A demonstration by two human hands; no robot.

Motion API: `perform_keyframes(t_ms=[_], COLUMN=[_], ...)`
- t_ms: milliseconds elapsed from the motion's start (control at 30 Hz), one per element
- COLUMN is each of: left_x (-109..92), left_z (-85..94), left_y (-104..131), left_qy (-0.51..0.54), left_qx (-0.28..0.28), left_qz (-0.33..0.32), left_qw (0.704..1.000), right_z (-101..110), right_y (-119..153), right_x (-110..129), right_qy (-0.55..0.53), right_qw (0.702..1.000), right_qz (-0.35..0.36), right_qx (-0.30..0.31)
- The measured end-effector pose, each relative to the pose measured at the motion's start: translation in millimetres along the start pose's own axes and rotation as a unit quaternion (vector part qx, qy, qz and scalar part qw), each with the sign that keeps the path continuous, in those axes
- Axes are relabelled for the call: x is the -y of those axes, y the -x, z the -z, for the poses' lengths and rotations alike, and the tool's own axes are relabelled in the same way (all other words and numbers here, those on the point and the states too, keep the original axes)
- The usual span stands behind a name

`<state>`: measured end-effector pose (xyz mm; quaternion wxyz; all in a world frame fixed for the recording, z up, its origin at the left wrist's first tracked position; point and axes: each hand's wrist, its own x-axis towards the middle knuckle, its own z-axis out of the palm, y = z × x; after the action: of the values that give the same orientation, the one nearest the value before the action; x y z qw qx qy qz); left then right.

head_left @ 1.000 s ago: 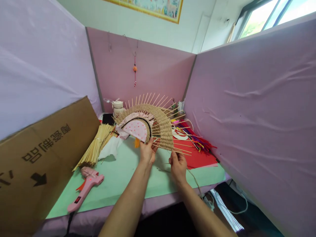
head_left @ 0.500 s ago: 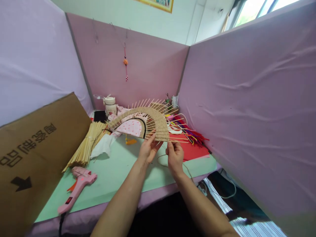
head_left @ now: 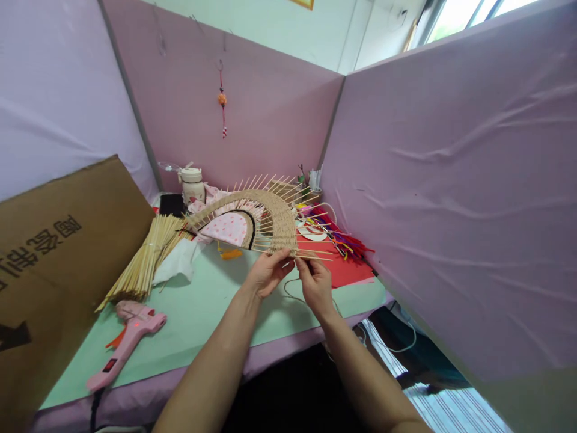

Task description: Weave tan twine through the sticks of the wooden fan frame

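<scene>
A half-round woven fan (head_left: 283, 219) is held up over the table, tilted. Its broad band of tan twine runs across thin sticks that stick out past the outer rim, and its centre is pink dotted cloth edged in black. My left hand (head_left: 268, 273) is closed on the fan's lower right end, thumb on top. Beside it my right hand (head_left: 316, 282) pinches at the band's edge, by the last sticks. A loose length of twine (head_left: 288, 293) loops below and passes behind the right hand. The fingertips partly hide what they pinch.
A pink glue gun (head_left: 130, 340) with a lit red light lies at front left. Behind it are a bundle of sticks (head_left: 142, 258), white tissue (head_left: 175, 264) and a cardboard sheet (head_left: 67, 270). Red sheets (head_left: 349, 273) and coloured pipe cleaners (head_left: 347, 240) lie right. A bottle (head_left: 193, 186) stands behind.
The view has shifted slightly, so most things sit a little further left. Both hands stay at the fan's lower right end, with the right hand now closer to the left.
</scene>
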<state>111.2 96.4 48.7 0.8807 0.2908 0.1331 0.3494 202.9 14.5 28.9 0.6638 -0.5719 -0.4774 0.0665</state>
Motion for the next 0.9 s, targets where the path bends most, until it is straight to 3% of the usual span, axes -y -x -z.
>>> perform_keyframes(t_ms=[200, 567, 800, 900], left_x=[0.9, 3.9, 5.1, 4.4], left_z=[3.3, 6.9, 1.1, 0.2], left_y=[-3.5, -5.9, -7.3, -6.7], left_qy=[0.021, 0.042, 0.075, 0.069], left_qx=[0.028, 0.035, 0.002, -0.002], left_qz=[0.068, 0.087, 0.015, 0.017], left_qw=[0.997, 0.995, 0.997, 0.997], right_z=[1.1, 1.6, 1.5, 1.3], right_y=[2.4, 6.7, 9.0, 9.2], right_x=[-5.7, -10.1, -11.6, -12.4], right_qy=[-0.018, -0.013, -0.005, -0.002], right_qw=[1.0, 1.0, 1.0, 1.0], right_qz=[0.006, -0.015, -0.002, -0.001], right_qx=[0.004, 0.007, 0.011, 0.01])
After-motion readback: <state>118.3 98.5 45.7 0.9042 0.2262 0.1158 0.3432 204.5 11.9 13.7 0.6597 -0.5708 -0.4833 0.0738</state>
